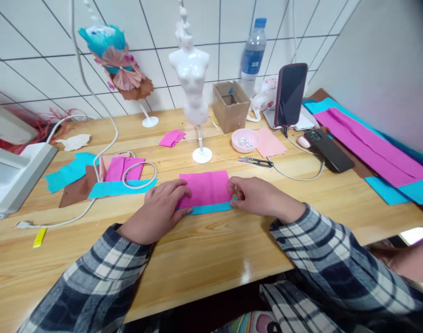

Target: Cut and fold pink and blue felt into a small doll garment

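Note:
A pink felt rectangle (207,187) lies on a blue felt strip (211,208) on the wooden table (204,249). My left hand (159,208) rests on the left end of both pieces, fingers stretched flat over the pink felt and thumb on the blue edge. My right hand (256,196) pinches the right edge of the pink and blue felt between curled fingers. A white mini mannequin (191,78) on a stand rises just behind the felt.
Small scissors (256,161) and a pink bowl of beads (245,140) lie behind my right hand. A cardboard box (230,105), water bottle (253,55), propped phone (290,95), felt sheets (371,148) at right, felt scraps and white cable (107,178) at left.

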Demonstrator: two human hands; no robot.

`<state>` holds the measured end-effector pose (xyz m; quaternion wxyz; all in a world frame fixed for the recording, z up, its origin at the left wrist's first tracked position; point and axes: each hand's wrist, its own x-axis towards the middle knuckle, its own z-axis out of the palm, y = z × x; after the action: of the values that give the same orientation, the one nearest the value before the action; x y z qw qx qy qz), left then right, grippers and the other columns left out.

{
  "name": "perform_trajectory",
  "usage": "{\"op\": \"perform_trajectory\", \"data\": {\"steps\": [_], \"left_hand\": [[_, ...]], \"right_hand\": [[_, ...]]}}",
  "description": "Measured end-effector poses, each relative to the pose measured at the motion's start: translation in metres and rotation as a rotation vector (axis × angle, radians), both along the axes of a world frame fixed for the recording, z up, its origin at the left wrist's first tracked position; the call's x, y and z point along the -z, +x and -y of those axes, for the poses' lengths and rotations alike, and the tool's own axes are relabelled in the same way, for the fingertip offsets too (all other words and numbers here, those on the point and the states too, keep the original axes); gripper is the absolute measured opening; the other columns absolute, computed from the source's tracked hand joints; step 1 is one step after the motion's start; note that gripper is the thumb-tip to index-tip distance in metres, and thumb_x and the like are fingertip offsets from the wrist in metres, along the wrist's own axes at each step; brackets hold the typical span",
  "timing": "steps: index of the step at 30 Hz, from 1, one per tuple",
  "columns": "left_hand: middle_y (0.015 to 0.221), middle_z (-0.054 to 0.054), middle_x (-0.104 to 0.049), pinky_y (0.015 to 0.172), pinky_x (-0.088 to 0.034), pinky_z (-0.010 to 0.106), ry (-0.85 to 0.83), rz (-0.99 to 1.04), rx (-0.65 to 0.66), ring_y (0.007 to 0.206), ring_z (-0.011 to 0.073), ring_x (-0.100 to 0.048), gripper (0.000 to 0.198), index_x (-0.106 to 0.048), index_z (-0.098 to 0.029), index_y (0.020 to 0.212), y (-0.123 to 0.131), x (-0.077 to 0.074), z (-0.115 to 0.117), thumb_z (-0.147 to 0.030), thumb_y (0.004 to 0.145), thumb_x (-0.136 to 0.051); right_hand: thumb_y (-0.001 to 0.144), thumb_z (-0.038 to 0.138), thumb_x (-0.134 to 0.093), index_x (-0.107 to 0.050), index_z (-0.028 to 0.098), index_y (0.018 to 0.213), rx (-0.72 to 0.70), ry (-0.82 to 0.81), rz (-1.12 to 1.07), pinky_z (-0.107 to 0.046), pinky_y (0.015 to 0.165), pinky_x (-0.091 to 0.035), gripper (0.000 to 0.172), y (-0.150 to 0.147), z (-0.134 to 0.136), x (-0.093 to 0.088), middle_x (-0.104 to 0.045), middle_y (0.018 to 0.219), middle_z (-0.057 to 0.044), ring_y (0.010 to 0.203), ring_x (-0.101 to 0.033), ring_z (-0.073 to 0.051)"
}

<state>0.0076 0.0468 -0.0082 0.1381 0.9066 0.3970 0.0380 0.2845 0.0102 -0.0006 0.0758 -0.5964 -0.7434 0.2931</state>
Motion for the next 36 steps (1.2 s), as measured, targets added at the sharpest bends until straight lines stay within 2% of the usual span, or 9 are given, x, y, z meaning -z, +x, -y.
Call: {"op": "perform_trajectory", "data": {"steps": [4,11,15,18,20,22,26,29,36], "left_hand": [[0.138,0.008,-0.049,0.098,-0.032,0.054,-0.009,-0.045,-0.038,0.123,0.0314,-0.048,0.025,-0.054,-0.028,0.109,0.002,-0.002,0.000,-0.041,0.089,-0.053],[0.139,0.007,-0.049,0.096,-0.032,0.052,-0.039,-0.054,-0.078,0.124,0.0314,-0.046,0.025,-0.054,-0.029,0.109,0.002,-0.001,0.000,-0.043,0.088,-0.053],[0.138,0.008,-0.048,0.093,-0.034,0.051,0.000,-0.007,-0.181,0.124,0.0319,-0.044,0.029,-0.054,-0.028,0.110,0.011,0.006,0.001,-0.047,0.088,-0.054],[0.137,0.008,-0.049,0.094,-0.033,0.051,0.032,0.039,-0.228,0.123,0.0316,-0.043,0.031,-0.056,-0.027,0.108,0.018,0.011,0.002,-0.048,0.086,-0.056],[0.136,0.008,-0.049,0.095,-0.033,0.051,0.024,0.067,-0.229,0.123,0.0311,-0.043,0.031,-0.057,-0.027,0.107,0.019,0.012,0.000,-0.049,0.086,-0.057],[0.134,0.007,-0.051,0.097,-0.034,0.050,-0.008,0.115,-0.215,0.122,0.0291,-0.045,0.027,-0.060,-0.026,0.105,0.016,0.011,-0.004,-0.047,0.088,-0.053],[0.127,0.008,-0.056,0.103,-0.036,0.044,-0.073,0.241,-0.130,0.120,0.0242,-0.050,0.022,-0.063,-0.023,0.103,0.001,0.009,-0.017,-0.038,0.089,-0.054],[0.127,0.008,-0.056,0.104,-0.038,0.044,-0.066,0.238,-0.086,0.119,0.0245,-0.051,0.023,-0.064,-0.023,0.103,-0.009,0.007,-0.024,-0.035,0.084,-0.061],[0.130,0.009,-0.054,0.104,-0.040,0.046,-0.116,0.228,-0.049,0.119,0.0247,-0.052,0.022,-0.065,-0.023,0.104,-0.016,0.003,-0.026,-0.033,0.086,-0.057]], "right_hand": [[0.071,0.023,-0.067,-0.058,0.022,0.092,0.010,-0.026,-0.020,-0.024,0.056,-0.032,0.023,0.002,0.000,-0.003,-0.065,0.074,0.002,0.064,-0.055,-0.013],[0.071,0.016,-0.063,-0.059,0.022,0.090,-0.001,-0.008,-0.053,-0.023,0.055,-0.032,0.020,0.009,-0.002,0.001,-0.065,0.073,0.003,0.063,-0.055,-0.013],[0.079,0.013,-0.057,-0.063,0.021,0.096,0.063,0.300,-0.100,-0.027,0.068,-0.040,0.019,0.007,-0.004,-0.002,-0.066,0.083,-0.001,0.078,-0.058,-0.016],[0.085,0.018,-0.057,-0.068,0.021,0.096,-0.078,0.468,-0.109,-0.033,0.084,-0.040,0.016,0.000,-0.004,-0.002,-0.067,0.094,-0.005,0.091,-0.057,-0.020],[0.087,0.020,-0.058,-0.071,0.021,0.098,-0.186,0.453,-0.071,-0.035,0.086,-0.039,0.017,-0.006,-0.003,0.001,-0.068,0.097,-0.006,0.093,-0.055,-0.021],[0.087,0.020,-0.059,-0.072,0.022,0.099,-0.227,0.420,-0.017,-0.035,0.085,-0.040,0.018,-0.011,-0.003,0.006,-0.067,0.097,-0.007,0.093,-0.053,-0.022],[0.087,0.021,-0.059,-0.073,0.022,0.100,-0.225,0.401,0.039,-0.034,0.084,-0.041,0.019,-0.015,-0.003,0.012,-0.066,0.095,-0.007,0.093,-0.053,-0.022],[0.088,0.022,-0.058,-0.072,0.021,0.101,-0.221,0.402,0.048,-0.034,0.083,-0.041,0.019,-0.015,-0.003,0.012,-0.066,0.095,-0.007,0.092,-0.053,-0.022],[0.089,0.021,-0.053,-0.073,0.021,0.092,-0.218,0.390,0.102,-0.035,0.085,-0.040,0.020,0.006,-0.009,0.008,-0.069,0.089,-0.006,0.089,-0.058,-0.021]]}}
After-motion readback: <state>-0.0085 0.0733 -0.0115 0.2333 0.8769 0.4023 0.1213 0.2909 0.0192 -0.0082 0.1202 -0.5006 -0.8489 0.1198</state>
